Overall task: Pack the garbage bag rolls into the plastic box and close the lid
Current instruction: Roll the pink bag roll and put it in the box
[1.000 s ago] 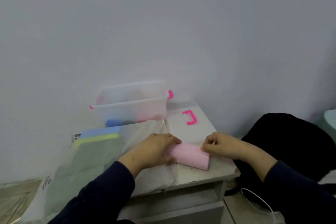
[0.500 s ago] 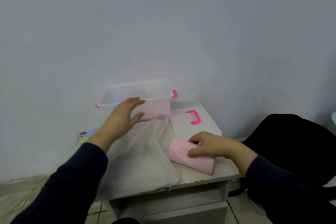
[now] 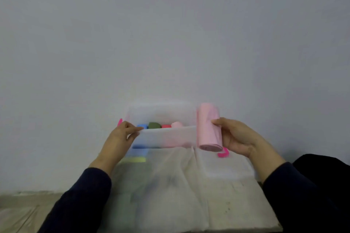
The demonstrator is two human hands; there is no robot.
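A clear plastic box [image 3: 166,137] with pink latches stands against the wall. Inside it I see blue [image 3: 142,126], dark green [image 3: 154,125], red [image 3: 166,126] and pale pink [image 3: 177,124] garbage bag rolls. My left hand [image 3: 121,138] grips the box's front rim at its left corner. My right hand [image 3: 236,139] holds a pink roll [image 3: 208,126] upright in the air, just right of the box's right end. The clear lid [image 3: 225,166] with a pink handle lies flat on the table to the right, below the held roll.
A white cloth bag [image 3: 166,185] covers most of the small white table in front of the box. Blue and yellow-green items [image 3: 135,158] show at the box's lower left. Something black [image 3: 325,172] sits at the right, the floor at lower left.
My right hand has lifted the pink roll off the table and stood it upright beside the box. My left hand has closed on the box's front rim. The camera has moved closer.
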